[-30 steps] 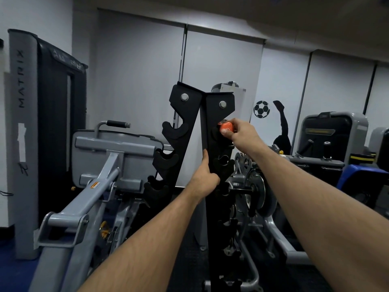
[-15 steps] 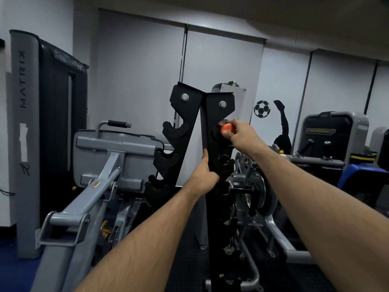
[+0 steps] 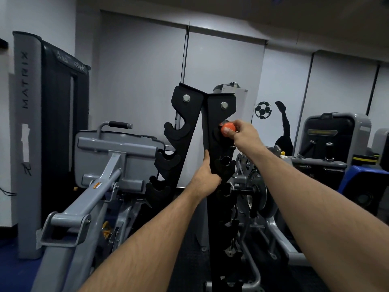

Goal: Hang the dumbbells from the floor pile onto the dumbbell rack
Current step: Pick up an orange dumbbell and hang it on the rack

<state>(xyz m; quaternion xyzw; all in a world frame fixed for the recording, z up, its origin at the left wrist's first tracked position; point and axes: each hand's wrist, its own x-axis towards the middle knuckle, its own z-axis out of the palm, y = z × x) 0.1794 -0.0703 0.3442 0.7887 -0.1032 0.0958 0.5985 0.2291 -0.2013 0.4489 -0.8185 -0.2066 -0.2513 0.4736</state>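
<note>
A tall black dumbbell rack [image 3: 219, 114] with hooked cradles down both sides stands straight ahead. My right hand [image 3: 242, 133] grips a small orange dumbbell [image 3: 228, 129] at the top cradle on the rack's right side; only one rounded orange end shows. My left hand [image 3: 205, 180] holds the rack's front upright a little lower, fingers wrapped round its edge. The left-side cradles [image 3: 172, 131] hold nothing. The floor pile is out of sight.
A grey leg-press machine [image 3: 101, 178] stands close on the left, in front of a tall dark Matrix machine [image 3: 27, 123]. Weight plates [image 3: 252, 190] sit behind the rack. More grey and blue machines [image 3: 336, 140] fill the right side by the white wall.
My right hand has drawn slightly back from the rack's top cradle, so more of the orange dumbbell's end shows. My left hand keeps its hold on the upright.
</note>
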